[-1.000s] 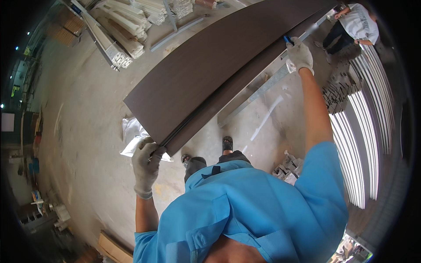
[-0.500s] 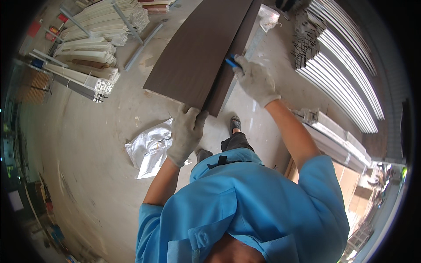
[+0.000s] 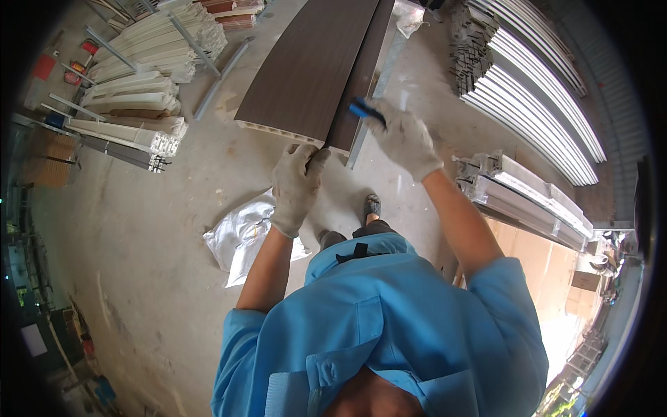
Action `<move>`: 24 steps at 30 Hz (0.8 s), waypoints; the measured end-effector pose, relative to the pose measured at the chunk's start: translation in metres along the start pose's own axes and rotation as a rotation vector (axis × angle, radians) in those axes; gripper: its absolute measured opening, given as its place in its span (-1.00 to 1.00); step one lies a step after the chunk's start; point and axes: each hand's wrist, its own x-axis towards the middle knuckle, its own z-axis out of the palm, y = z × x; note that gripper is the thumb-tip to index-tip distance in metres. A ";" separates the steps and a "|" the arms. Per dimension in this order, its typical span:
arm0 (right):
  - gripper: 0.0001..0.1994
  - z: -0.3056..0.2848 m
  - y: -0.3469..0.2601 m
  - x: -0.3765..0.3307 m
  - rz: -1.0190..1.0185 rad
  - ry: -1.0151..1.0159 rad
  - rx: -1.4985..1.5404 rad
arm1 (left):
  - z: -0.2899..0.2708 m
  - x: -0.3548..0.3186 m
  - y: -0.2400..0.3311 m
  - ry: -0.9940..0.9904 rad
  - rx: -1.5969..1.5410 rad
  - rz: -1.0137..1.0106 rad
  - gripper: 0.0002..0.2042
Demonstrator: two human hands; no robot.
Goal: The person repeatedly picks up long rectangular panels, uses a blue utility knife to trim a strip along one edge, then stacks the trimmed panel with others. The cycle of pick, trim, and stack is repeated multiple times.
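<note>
A wide dark brown panel (image 3: 302, 69) stretches away from me, its pale hollow-celled end facing me. Along its right side runs a narrower brown board (image 3: 345, 132), with a dark gap between the two. My left hand (image 3: 297, 182), in a pale work glove, is closed at the near end of the wide panel, beside the gap; its fingertips are partly hidden. My right hand (image 3: 406, 142), gloved too, grips a small blue-and-black hand tool (image 3: 366, 110) over the narrower board. Its working end cannot be made out.
Crumpled silvery plastic sheeting (image 3: 243, 236) lies on the floor at my left. White profiles (image 3: 535, 104) are stacked at the right, wrapped lengths (image 3: 521, 191) nearer me. Pale strips (image 3: 153, 48) fill a rack with metal posts at the far left. A metal bar (image 3: 221, 80) lies near the rack.
My right hand with the tool has shifted slightly left and nearer to me along the narrower board. The left hand stays at the panel's end, which now sits higher in view.
</note>
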 end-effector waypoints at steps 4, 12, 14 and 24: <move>-0.65 0.004 0.005 0.023 0.021 0.054 -0.086 | 0.007 -0.004 -0.003 0.161 0.075 0.158 -0.83; -0.67 0.018 -0.015 -0.003 -0.093 0.081 -0.160 | 0.012 -0.003 -0.003 0.113 -0.025 0.214 -0.87; -0.66 0.021 -0.021 -0.015 -0.116 0.039 -0.181 | 0.012 -0.002 -0.002 0.126 -0.033 0.241 -0.87; -0.57 0.006 -0.037 -0.047 -0.238 -0.025 -0.105 | 0.002 0.008 -0.019 0.083 -0.010 0.207 -0.83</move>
